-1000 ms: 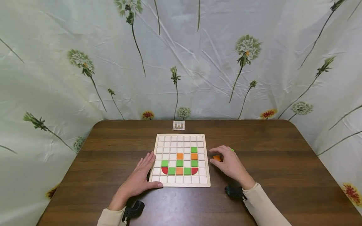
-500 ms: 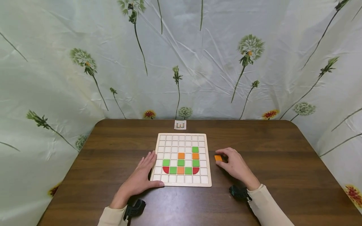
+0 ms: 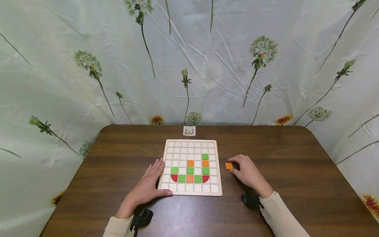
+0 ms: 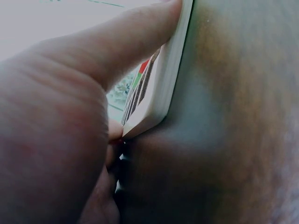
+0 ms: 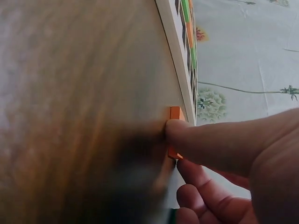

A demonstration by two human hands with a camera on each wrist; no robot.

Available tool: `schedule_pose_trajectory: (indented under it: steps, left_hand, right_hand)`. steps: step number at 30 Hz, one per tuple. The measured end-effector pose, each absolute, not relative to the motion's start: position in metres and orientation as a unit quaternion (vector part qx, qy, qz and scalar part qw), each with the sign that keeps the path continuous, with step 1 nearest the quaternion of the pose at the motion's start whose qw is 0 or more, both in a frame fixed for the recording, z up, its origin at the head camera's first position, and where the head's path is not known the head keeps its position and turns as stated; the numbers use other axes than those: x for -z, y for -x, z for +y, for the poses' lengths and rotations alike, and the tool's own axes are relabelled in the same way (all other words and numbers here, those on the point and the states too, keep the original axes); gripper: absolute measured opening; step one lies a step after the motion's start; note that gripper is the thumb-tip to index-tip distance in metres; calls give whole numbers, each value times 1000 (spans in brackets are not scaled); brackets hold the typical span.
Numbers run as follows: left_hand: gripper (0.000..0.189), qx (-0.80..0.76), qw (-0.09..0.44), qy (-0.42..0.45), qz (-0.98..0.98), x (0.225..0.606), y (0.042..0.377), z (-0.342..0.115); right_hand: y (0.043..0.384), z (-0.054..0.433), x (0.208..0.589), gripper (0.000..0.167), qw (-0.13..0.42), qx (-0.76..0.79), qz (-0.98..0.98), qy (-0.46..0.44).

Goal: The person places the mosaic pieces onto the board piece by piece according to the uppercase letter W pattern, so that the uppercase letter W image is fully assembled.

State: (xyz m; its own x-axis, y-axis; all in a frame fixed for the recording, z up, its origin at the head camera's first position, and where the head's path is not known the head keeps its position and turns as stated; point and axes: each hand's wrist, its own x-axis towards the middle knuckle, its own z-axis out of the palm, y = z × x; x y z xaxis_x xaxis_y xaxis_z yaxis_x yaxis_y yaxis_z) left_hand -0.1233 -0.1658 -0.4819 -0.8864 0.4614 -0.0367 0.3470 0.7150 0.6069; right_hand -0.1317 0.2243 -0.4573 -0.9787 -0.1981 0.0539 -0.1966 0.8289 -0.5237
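Observation:
A pale wooden grid board (image 3: 192, 190) lies on the table, with green, orange and red tiles in some of its cells. My left hand (image 3: 144, 188) steadies its left side, thumb on the near left corner and fingers stretched along the edge. That thumb (image 4: 140, 37) lies over the board's rim in the left wrist view. Right of the board, my right hand (image 3: 248, 172) pinches a loose orange square tile (image 3: 229, 166) between thumb and index finger. The tile (image 5: 174, 113) shows as a thick block in the right wrist view. Below the curled fingers there, a sliver of green (image 5: 172, 216) is partly hidden.
A small printed card (image 3: 189, 131) with a grid pattern lies behind the board, by the far edge of the brown table (image 3: 275, 144). A flower-printed cloth (image 3: 219, 82) hangs directly behind the table.
My right hand has drawn back to the right, and its fingertips now meet at the orange tile. A green bit beside that hand went out of sight. The left hand stays on the board.

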Motion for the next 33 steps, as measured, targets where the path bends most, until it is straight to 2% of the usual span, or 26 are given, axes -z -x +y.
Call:
schedule_pose_trajectory:
  steps: [7,17,33]
  left_hand:
    - [121,-308,98,-223,920,481,124,-166]
    - [121,-308,90,-219,921,482,123,-167]
    - [121,-311,96,-221,919,482,123,-166]
  right_hand:
    - [130,223,452,28,11,251,962,107]
    - [130,226,454,24,-15,244,961,132]
    - [129,218,448,27,-19,255,960,112]
